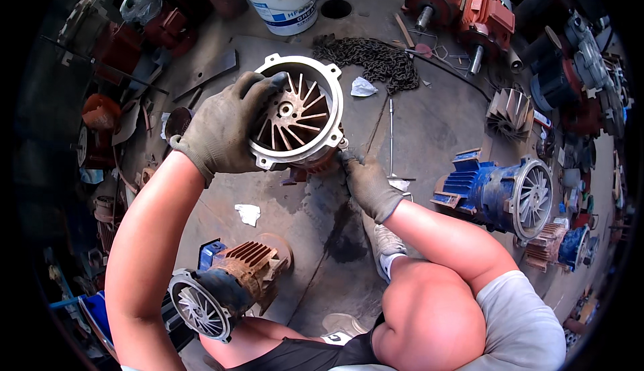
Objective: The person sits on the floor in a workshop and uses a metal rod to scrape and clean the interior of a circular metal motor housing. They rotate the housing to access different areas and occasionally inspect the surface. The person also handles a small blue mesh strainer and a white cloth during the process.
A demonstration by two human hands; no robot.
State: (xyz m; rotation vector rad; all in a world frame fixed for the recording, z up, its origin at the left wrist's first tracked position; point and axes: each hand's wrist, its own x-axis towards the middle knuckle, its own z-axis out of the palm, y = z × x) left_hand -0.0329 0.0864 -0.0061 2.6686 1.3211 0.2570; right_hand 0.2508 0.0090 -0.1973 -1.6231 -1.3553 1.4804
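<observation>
A round metal motor housing (337, 113) with lugs on its rim stands in front of me, its open end facing up toward me. Inside it sits a bladed fan (286, 109) with a central hub. My left hand (225, 126), in a grey-green work glove, grips the housing's left side, fingers hooked over the rim. My right hand (370, 186), gloved too, is closed at the housing's lower right, next to a small metal piece (343, 143) by a lug. What its fingers hold is too small to make out.
A blue motor (493, 193) lies at right, a rusty blue-brown motor (235, 277) near my left leg. Beyond are a white bucket (278, 2), a chain pile (372, 59), red motors (486, 19) and a loose impeller (511, 113). A thin metal rod (392, 136) lies on the floor.
</observation>
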